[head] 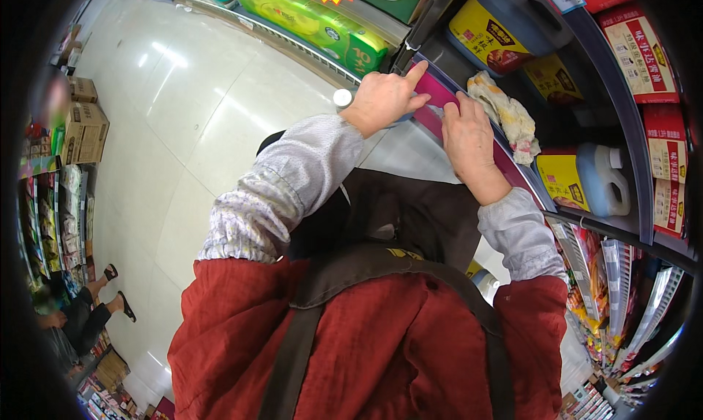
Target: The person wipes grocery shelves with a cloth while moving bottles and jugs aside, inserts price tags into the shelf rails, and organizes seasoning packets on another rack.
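A magenta strip [509, 164] runs along the front edge of a dark shelf. My left hand [384, 98] is at its far end, index finger stretched onto the edge and thumb apart from it. My right hand [468, 134] lies over the same strip, fingertips at its upper edge; its thumb is hidden, so its grip cannot be told. Between the hands a small pale patch [435, 111] shows on the strip. A crumpled, stained cloth [508, 115] lies on the shelf beside my right hand. Large sauce jugs with yellow labels, one far [494, 30] and one near [585, 179], stand on that shelf.
Red boxes [637, 57] fill the shelf above. Green tissue packs [307, 22] sit on the adjoining rack. A white-capped bottle [342, 98] stands beside my left wrist. Hanging packets [585, 271] are at right. Across the tiled floor [165, 145] are cartons [85, 131] and a person's legs [96, 310].
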Available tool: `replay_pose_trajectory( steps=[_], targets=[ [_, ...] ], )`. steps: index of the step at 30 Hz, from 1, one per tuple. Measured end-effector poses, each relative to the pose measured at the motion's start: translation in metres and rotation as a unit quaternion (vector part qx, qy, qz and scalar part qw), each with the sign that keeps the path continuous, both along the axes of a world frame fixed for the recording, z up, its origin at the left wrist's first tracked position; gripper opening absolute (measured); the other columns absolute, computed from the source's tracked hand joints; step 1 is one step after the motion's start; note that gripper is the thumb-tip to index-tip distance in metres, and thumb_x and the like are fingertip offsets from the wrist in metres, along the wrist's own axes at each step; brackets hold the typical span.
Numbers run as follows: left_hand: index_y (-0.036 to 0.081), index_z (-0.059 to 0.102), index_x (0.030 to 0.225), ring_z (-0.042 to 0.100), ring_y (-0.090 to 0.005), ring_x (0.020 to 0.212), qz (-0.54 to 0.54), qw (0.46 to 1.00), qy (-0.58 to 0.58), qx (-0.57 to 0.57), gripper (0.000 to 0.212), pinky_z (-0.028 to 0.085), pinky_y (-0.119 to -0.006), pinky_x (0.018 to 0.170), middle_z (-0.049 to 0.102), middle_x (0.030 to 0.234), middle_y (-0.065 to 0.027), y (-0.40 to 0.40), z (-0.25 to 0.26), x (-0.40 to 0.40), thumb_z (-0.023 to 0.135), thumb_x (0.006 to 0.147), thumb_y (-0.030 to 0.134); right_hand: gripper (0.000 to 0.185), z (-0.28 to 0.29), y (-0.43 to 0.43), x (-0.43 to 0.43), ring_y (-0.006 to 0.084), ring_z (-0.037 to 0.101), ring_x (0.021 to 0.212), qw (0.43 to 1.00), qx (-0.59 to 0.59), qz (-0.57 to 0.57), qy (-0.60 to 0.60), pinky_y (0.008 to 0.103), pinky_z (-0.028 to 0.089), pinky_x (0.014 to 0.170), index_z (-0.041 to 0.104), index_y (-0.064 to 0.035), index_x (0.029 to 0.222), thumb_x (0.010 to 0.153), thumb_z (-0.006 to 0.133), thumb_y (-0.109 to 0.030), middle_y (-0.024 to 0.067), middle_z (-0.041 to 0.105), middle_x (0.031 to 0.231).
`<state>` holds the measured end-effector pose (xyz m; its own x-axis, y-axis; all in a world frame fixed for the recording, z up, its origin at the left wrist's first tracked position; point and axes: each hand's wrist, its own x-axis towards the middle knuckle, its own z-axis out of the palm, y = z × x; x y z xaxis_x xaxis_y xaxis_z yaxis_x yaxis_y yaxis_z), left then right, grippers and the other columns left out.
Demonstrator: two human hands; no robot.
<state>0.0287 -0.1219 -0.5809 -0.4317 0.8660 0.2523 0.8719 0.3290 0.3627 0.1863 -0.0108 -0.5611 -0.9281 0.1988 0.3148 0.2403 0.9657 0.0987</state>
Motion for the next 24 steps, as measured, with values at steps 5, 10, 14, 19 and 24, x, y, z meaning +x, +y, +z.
replay_pose_trajectory(
  steps=[5,10,14,19,24],
  targets=[
    [0.01,0.047,0.138,0.065,-0.0352,0.055,0.002,1.0,-0.014,0.014,0.068,0.054,-0.043,0.057,0.063,0.058,-0.017,0.001,0.0,0.001,0.063,0.085,0.05,0.013,0.001,0.007,-0.001,0.03,0.058,0.102,0.999,-0.031,-0.002,0.014,0.0386,0.05,0.087,0.06,-0.003,0.09,0.078,0.062,-0.009,0.0147,0.06,0.113],
    [0.004,0.046,0.136,0.069,-0.0304,0.065,0.0,0.998,-0.022,-0.055,0.068,0.054,-0.04,0.061,0.068,0.068,-0.0163,0.001,0.016,0.005,0.06,0.087,0.049,0.016,0.011,0.017,0.001,0.0302,0.056,0.099,0.995,-0.1,0.01,0.029,0.0385,0.049,0.086,0.061,-0.0023,0.094,0.079,0.064,-0.009,0.0116,0.058,0.108],
    [0.009,0.043,0.141,0.065,-0.0334,0.055,0.007,1.0,-0.001,-0.011,0.072,0.054,-0.041,0.056,0.063,0.058,-0.0159,-0.003,0.0,0.0,0.063,0.085,0.051,0.017,0.014,0.017,-0.003,0.0308,0.056,0.099,0.992,-0.118,0.027,0.025,0.0396,0.048,0.086,0.061,-0.0018,0.095,0.08,0.064,-0.009,0.0116,0.057,0.107],
    [0.009,0.042,0.141,0.065,-0.0333,0.056,0.009,1.0,0.002,-0.018,0.074,0.054,-0.041,0.055,0.064,0.06,-0.015,-0.001,-0.001,0.0,0.063,0.085,0.052,0.017,0.016,0.018,-0.003,0.032,0.055,0.1,0.993,-0.121,0.013,0.014,0.0412,0.047,0.087,0.061,-0.001,0.095,0.08,0.063,-0.009,0.0134,0.056,0.107],
    [0.007,0.042,0.141,0.065,-0.0353,0.059,0.049,0.998,-0.037,-0.003,0.078,0.053,-0.042,0.057,0.065,0.063,-0.0172,-0.004,0.002,-0.003,0.065,0.083,0.053,0.018,0.016,0.016,-0.004,0.0325,0.055,0.1,0.992,-0.122,0.017,0.013,0.0417,0.047,0.087,0.061,-0.001,0.096,0.079,0.063,-0.009,0.0137,0.056,0.107]
  ],
)
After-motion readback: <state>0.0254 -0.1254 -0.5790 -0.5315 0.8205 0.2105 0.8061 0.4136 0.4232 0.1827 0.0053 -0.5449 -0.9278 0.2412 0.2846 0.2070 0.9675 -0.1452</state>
